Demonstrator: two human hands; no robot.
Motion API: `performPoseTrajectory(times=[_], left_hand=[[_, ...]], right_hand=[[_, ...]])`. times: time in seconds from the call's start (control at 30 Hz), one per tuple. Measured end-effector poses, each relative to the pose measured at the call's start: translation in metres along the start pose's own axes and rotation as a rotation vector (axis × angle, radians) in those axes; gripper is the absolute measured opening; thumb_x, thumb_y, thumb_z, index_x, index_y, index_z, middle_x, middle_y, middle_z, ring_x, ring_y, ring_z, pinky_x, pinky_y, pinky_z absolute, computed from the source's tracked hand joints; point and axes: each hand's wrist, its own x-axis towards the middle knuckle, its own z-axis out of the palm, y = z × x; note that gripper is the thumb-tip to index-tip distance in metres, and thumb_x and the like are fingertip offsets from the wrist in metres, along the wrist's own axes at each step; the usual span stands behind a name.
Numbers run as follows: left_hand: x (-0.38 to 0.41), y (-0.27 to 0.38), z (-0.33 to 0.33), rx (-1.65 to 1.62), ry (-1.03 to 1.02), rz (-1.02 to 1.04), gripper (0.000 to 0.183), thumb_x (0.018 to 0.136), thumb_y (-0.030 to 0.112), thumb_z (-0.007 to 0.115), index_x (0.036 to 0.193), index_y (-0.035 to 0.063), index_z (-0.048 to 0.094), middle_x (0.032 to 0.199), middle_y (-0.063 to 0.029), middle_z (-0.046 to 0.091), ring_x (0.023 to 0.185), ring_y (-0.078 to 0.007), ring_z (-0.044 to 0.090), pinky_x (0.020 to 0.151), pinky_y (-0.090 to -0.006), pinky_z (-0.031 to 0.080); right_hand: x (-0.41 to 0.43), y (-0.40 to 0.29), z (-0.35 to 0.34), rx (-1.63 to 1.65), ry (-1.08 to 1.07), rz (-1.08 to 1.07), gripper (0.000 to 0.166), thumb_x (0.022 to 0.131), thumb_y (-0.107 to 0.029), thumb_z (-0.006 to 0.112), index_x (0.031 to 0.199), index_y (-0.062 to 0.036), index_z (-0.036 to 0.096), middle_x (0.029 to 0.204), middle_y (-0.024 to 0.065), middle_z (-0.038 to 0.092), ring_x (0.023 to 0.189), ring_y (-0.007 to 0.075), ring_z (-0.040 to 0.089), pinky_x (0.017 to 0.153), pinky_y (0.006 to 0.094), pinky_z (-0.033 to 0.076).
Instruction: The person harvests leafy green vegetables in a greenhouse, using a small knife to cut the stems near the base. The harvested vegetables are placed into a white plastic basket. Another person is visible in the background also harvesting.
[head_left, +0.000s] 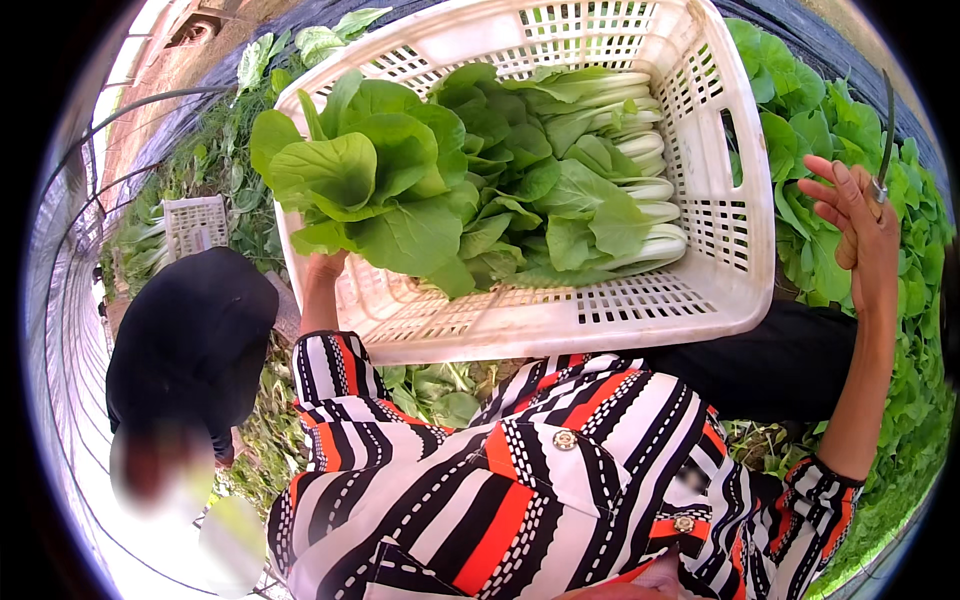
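Note:
A large white plastic crate (555, 341) stands before me with rows of leafy bok choy (577, 187) lying in it, their pale stalks towards its right side. My left hand (328, 264) is at the crate's lower left, under a head of bok choy (375, 172) whose leaves spread above it; it grips the base, mostly hidden by the leaves. Right of the crate, my right hand (859, 214) is raised, with a thin curved knife (887, 127) in it. The knife's wooden handle lies against the palm, and several fingers are extended.
Growing leafy greens (911, 300) fill the ground on the right. A person in dark clothes (195, 337) bends at the left, near a smaller white crate (196, 225). Cut leaves (435, 390) lie on the ground below the large crate. Dark hoops (150, 97) curve along the left.

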Motion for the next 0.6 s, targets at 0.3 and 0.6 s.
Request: performPoseTrajectory(times=[0.3,0.6], left_hand=[[-0.019,-0.117,-0.011,1.045,-0.880,0.140,0.061,0.080,0.004,0.069,0.136,0.0074,0.044,0.128,-0.0106,0.054,0.115,-0.0216,0.052,0.096,-0.0343,0.043],[-0.021,-0.142,-0.003,2.113,-0.885,0.474,0.084,0.057,0.021,0.082,0.126,0.0059,0.038,0.122,-0.0141,0.042,0.105,-0.0368,0.049,0.087,-0.0478,0.044]], right_hand=[[0.008,0.011,-0.005,-0.151,-0.048,0.016,0.035,0.088,-0.040,0.063,0.090,-0.0052,0.064,0.100,0.0079,0.067,0.087,0.0143,0.065,0.075,0.0257,0.046],[0.002,0.026,-0.027,-0.179,0.035,-0.145,0.036,0.088,-0.036,0.066,0.098,-0.0014,0.066,0.090,0.0054,0.067,0.082,0.0113,0.064,0.070,0.0252,0.047]])
